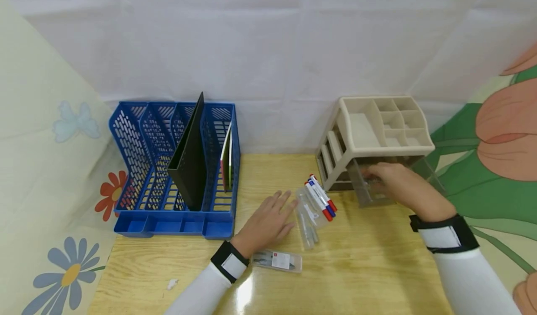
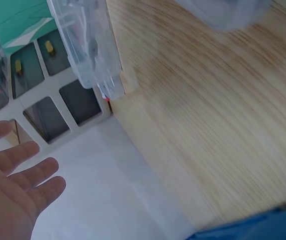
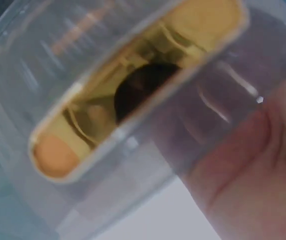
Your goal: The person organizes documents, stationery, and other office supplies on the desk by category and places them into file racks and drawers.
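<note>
Head, hand in drawer, case label unclear

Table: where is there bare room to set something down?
Free: the back patch between rack and organizer, behind the left hand and markers; the front patch between flat case and right sleeve. Crowded: the middle, with left hand, markers and clear packs; the drawer, with the right hand inside.
</note>
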### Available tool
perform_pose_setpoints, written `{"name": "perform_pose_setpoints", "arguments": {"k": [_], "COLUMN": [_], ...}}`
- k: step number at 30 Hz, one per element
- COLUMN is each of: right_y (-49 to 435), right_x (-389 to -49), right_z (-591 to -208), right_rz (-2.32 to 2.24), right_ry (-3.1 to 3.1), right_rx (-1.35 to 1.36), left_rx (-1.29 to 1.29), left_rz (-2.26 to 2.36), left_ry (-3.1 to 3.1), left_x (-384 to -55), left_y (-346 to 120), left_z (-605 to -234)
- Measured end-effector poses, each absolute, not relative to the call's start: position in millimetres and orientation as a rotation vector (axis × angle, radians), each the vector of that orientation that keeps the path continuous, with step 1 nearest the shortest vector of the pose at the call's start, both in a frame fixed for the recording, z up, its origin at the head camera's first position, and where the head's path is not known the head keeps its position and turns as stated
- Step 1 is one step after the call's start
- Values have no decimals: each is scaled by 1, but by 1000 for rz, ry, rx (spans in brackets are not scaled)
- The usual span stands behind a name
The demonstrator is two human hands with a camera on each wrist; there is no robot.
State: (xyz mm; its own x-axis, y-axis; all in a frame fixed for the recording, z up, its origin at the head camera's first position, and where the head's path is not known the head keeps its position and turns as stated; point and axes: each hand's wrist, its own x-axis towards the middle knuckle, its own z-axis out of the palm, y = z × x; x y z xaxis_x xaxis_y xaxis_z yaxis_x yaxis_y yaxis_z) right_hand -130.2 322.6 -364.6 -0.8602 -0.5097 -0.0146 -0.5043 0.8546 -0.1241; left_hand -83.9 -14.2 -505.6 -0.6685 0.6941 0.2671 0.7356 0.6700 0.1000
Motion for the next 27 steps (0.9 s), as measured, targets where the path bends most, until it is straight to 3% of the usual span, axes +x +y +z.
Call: {"name": "perform_pose_setpoints", "arguments": {"k": [14,27], "right_y": [284,245], "right_x": [-82,-44], "right_z": [-344,-391], "right_rz": [-269,-630], "right_ry": [3430,3372], "right_rx": [-1355,-1433], "left_rx": [-1060,-1002], "left_rz": [-371,-394], "left_ry": [-2671,-2701], "left_x": [-79,-60], "left_y": [-43,-58], "left_z": [-516,-528]}}
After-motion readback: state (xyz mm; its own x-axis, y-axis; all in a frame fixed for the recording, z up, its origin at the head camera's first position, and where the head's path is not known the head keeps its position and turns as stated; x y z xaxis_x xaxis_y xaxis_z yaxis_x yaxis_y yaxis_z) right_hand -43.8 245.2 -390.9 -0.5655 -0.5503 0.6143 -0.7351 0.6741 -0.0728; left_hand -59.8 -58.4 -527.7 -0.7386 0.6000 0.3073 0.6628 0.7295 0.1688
